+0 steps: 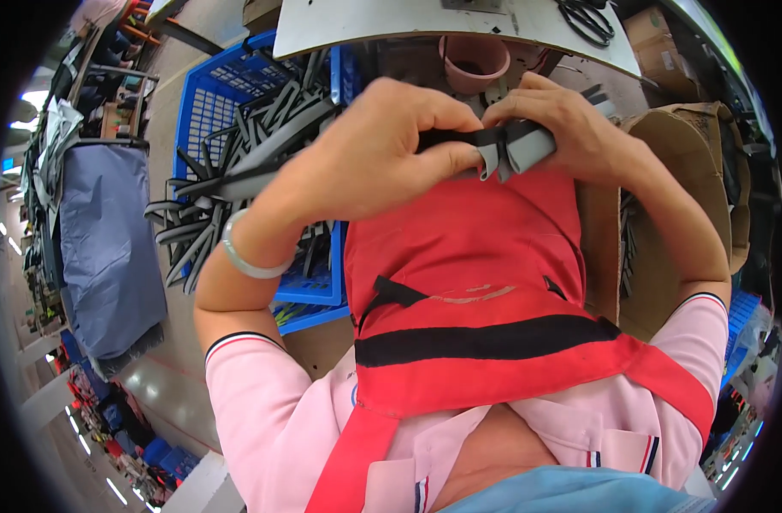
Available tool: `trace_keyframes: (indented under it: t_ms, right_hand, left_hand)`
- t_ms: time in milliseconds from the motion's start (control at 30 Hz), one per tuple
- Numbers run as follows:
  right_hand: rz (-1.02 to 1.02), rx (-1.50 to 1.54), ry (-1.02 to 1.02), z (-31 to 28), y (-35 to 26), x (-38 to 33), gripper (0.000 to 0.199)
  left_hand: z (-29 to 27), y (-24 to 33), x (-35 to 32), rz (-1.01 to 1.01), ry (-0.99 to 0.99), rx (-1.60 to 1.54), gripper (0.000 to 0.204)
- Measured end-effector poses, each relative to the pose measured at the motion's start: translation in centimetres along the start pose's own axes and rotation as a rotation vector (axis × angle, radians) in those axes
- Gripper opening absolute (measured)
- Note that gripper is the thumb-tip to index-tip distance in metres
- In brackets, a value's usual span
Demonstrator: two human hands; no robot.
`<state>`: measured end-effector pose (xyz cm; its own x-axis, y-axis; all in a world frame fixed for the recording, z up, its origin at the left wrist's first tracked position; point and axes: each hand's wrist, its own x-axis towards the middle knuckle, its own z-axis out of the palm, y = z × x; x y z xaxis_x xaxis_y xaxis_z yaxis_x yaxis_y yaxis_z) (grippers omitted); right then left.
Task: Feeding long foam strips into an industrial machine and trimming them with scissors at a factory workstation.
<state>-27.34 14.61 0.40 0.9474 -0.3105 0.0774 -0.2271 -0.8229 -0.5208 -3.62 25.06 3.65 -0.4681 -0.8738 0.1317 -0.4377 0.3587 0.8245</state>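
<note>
Strap (506, 147) grey, black-edged, end folded; left hand (382, 145), right hand (562, 120) both pinching it.

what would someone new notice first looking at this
Both hands meet at the top centre: the left hand and right hand pinch a folded grey and black strap piece above a bright red apron. To the left, a blue crate holds a heap of similar grey strips.

left hand (382, 154) — fingers curled, pinching | right hand (562, 120) — pinching, wrists raised, close together
</note>
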Motion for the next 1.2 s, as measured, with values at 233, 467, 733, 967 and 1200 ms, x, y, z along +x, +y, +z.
trace_keyframes:
  t_ms: [233, 467, 733, 967, 1200]
  right_hand:
    - [0.06, -0.132, 0.347, -0.7, 3.1, -0.4, 0.044]
    - [0.295, -0.314, 0.29, -4.4, 6.0, -0.6, 0.041]
    - [0.363, -0.247, 0.424, -7.1, 10.9, 1.2, 0.057]
    - [0.501, -0.301, 0.379, -8.4, 12.6, 3.5, 0.075]
    - [0.486, -0.33, 0.382, -8.8, 14.0, 4.5, 0.078]
  left_hand:
    - [-3.2, -4.2, 6.6, -0.285, -0.161, -0.206, 0.023]
    - [-3.0, -6.6, 10.3, -0.209, 0.094, -0.051, 0.028]
    - [-3.9, -9.0, 16.0, -0.08, 0.288, 0.075, 0.03]
    - [-5.3, -11.4, 18.7, -0.155, 0.333, 0.052, 0.028]
    - [-6.2, -12.2, 19.8, -0.19, 0.331, -0.006, 0.025]
